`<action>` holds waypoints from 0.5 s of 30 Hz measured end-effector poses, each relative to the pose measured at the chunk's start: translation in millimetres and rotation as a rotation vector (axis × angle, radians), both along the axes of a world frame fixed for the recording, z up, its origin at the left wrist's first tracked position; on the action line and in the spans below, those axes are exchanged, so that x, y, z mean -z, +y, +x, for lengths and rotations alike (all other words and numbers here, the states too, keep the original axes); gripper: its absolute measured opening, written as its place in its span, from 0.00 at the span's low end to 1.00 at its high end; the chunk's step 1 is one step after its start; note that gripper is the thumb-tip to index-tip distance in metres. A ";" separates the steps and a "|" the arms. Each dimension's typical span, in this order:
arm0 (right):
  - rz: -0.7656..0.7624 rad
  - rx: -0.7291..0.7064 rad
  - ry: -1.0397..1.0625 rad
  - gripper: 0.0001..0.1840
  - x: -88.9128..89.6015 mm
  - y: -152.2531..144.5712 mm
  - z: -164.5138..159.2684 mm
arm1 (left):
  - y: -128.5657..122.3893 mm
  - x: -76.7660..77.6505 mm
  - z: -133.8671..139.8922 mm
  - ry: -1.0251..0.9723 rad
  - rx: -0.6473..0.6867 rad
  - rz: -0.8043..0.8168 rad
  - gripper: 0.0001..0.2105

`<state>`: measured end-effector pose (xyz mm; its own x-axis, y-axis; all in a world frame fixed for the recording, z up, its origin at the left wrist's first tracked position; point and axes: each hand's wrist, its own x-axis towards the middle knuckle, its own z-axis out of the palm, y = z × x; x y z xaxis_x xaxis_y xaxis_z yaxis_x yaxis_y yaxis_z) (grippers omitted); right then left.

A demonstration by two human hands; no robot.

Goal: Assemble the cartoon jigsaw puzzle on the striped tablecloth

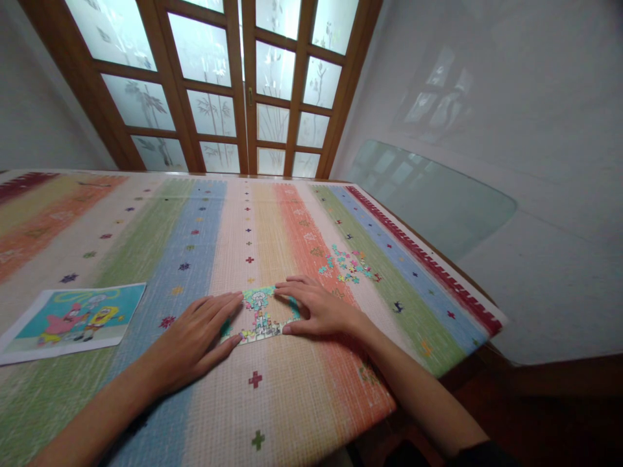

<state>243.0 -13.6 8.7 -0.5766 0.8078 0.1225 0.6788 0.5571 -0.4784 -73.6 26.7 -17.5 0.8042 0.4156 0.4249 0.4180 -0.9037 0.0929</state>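
Observation:
A small, partly assembled jigsaw puzzle (260, 316) lies flat on the striped tablecloth, with turquoise and multicoloured cartoon pieces. My left hand (197, 334) rests along its left side, fingers stretched over that edge and thumb at the lower left corner. On the opposite side, my right hand (316, 308) lies with fingers extended over the upper right part, its thumb touching the lower right edge. The hands cover both ends of the puzzle, so only its middle shows. Beyond my right hand, loose puzzle pieces (351, 264) are scattered in a cluster.
A printed cartoon picture (80, 319) on white paper lies at the left of the table. The striped tablecloth (233, 415) reaches the table's edge at the front right. A glass-paned wooden door (246, 97) stands behind the table, and a white wall (545, 194) rises at right.

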 end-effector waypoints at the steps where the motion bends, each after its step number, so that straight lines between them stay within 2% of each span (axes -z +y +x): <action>1: -0.001 0.000 -0.005 0.38 0.0 0.0 -0.4 | 0.0 -0.1 0.3 0.004 -0.002 0.003 0.25; 15: -0.003 0.029 -0.011 0.39 4.2 1.2 -1.9 | 0.3 -0.1 -0.1 0.006 -0.006 -0.012 0.25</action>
<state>241.1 -12.3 4.5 -0.5539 0.8247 0.1140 0.7002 0.5355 -0.4722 -73.7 27.1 -17.4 0.8040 0.4260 0.4148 0.4242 -0.8998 0.1017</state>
